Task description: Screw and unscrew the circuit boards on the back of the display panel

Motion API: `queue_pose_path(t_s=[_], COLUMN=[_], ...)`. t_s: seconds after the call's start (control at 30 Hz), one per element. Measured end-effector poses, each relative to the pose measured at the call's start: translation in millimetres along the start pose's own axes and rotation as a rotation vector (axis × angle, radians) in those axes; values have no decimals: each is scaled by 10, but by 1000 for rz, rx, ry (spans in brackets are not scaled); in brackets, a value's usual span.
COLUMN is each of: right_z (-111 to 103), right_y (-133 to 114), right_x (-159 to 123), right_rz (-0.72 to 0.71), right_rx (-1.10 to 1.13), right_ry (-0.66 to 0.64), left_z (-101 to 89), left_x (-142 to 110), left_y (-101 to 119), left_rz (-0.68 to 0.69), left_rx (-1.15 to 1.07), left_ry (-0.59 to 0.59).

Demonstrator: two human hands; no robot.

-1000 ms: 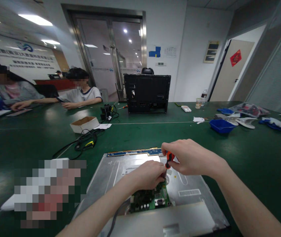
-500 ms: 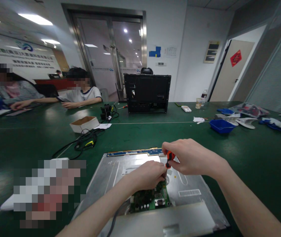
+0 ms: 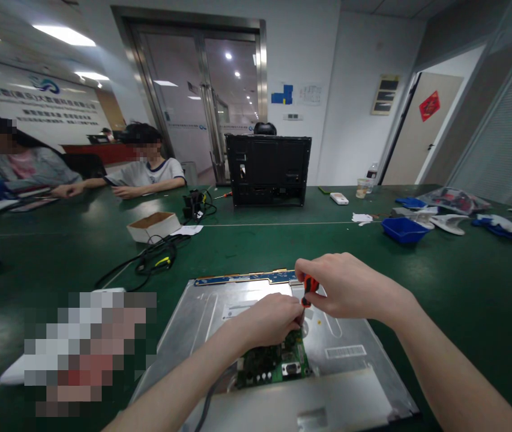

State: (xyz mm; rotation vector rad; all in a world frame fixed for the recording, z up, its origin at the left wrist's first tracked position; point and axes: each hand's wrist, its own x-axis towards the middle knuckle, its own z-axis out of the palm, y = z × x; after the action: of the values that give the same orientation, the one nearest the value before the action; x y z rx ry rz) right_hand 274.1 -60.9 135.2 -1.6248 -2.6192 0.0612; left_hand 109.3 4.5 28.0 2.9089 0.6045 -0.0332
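Head view: right hand (image 3: pixel 344 287) around screwdriver (image 3: pixel 310 287) (orange and black).

The Chinese wall lettering (image 3: pixel 42 98) is too blurred to read.

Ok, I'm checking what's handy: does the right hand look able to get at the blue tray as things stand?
Probably not straight away: the right hand is gripping the screwdriver, and the blue tray sits farther forward and to the right on the table.
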Motion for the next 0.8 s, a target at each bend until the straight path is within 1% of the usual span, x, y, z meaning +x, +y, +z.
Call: queue_pose_path(t_s=[0.37,0.6,0.7,0.8], right_z=[22,34,44,48], right_y=[8,-11,-11,-2], right_x=[5,43,52,40], right_rz=[-6,31,8,-34], right_rx=[-18,-49,-50,-6], right_ry=[34,56,54,47], left_z=[-30,-31,-28,-19], left_x=[-10,-18,-15,-5], left_y=[24,16,8,2], left_rz=[-11,-16,-13,-10], left_rx=[-1,-2,-2,2], left_ry=[-8,-24,-21,-13])
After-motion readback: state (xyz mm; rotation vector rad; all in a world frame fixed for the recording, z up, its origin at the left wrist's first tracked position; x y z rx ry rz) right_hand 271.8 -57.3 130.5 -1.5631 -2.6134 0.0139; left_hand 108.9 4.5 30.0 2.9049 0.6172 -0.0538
